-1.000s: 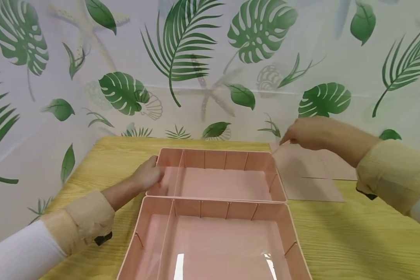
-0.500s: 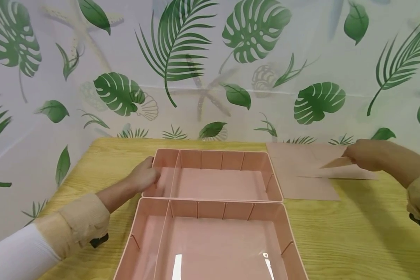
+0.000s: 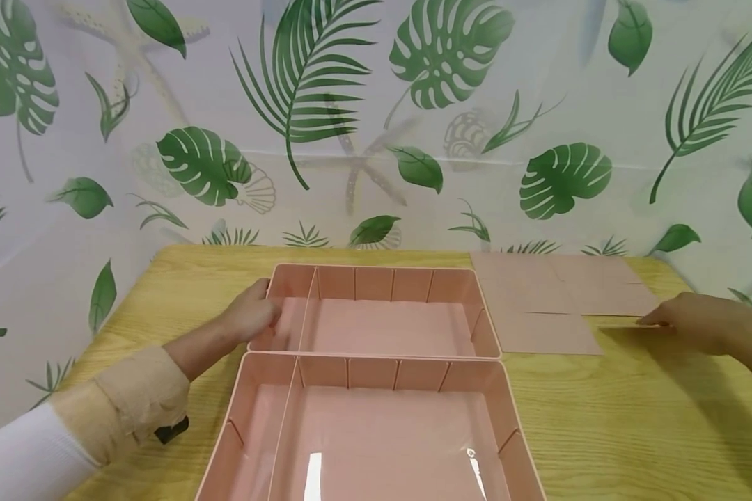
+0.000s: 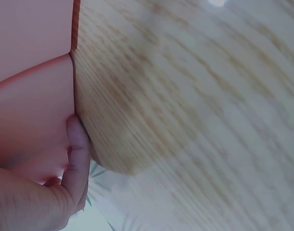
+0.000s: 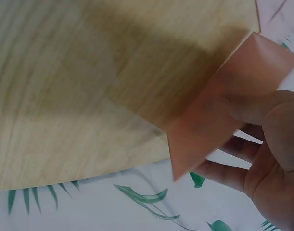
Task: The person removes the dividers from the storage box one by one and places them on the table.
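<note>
Two pink plastic storage boxes stand on the table, one behind the other. My left hand (image 3: 251,316) grips the left wall of the far box (image 3: 376,284), thumb and fingers on either side of its edge. The left wrist view shows that same hand (image 4: 65,178) close up at the wall. At the right of the table, my right hand (image 3: 702,323) pinches a flat pink divider panel (image 5: 209,110) between thumb and fingers. The head view shows this panel nearly edge-on, low over the wood. The near box (image 3: 376,376) touches the far one.
Several thin pink panels (image 3: 539,289) lie flat, partly overlapping, right of the far box. Each box has a lengthwise partition near its left side and ribbed slots in its walls. A leaf-printed cloth (image 3: 413,125) hangs behind the wooden table (image 3: 601,431).
My right hand has moved from the far box's back right corner over the loose panels to the table's right side, carrying the panel. My left hand keeps its hold on the far box.
</note>
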Motion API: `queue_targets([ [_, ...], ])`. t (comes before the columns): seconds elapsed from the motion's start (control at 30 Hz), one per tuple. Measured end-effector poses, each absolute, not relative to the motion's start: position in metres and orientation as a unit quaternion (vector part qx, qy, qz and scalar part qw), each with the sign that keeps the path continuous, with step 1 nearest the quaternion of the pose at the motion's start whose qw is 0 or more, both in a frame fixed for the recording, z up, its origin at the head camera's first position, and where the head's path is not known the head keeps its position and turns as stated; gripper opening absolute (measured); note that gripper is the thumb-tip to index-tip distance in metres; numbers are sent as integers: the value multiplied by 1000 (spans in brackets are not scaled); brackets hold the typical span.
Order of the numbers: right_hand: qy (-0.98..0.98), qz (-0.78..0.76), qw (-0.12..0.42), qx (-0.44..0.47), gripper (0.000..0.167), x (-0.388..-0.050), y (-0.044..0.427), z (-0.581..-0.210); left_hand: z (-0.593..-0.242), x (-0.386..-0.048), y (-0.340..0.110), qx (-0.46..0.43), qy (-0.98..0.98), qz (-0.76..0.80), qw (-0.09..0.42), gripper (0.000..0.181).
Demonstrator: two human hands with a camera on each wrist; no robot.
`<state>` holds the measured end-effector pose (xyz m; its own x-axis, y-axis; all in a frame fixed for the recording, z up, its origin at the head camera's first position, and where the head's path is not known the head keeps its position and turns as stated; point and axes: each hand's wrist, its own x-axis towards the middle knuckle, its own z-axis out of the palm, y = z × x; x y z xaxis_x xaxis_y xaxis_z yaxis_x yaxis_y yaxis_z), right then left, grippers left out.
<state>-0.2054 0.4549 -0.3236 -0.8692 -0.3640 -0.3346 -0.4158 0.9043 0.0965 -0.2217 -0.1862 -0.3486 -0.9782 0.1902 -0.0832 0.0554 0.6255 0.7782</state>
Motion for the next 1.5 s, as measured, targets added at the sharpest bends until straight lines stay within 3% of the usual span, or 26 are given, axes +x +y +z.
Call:
queue_targets([
  [0.13,959,77,165,-219,39,-200,454,-334,-346,-223,-188,66,900,424,79,53],
  [0.33,954,85,120,-261,39,-202,452,-340,-345,-222,-189,65,894,434,89,56],
  [0.5,955,84,114,-260,45,-206,450,-342,-346,-221,-189,62,892,438,91,56],
  [0.7,953,105,93,-268,40,-209,444,-345,-346,-221,-189,61,894,435,89,56],
  [1.23,962,84,112,-234,43,-209,440,-344,-348,-220,-189,59,892,438,89,57],
  [1.33,968,77,90,-222,45,-209,439,-338,-348,-220,-188,60,890,443,90,57],
  [1.5,975,54,10,-214,44,-213,415,-309,-348,-222,-186,61,893,439,86,54],
])
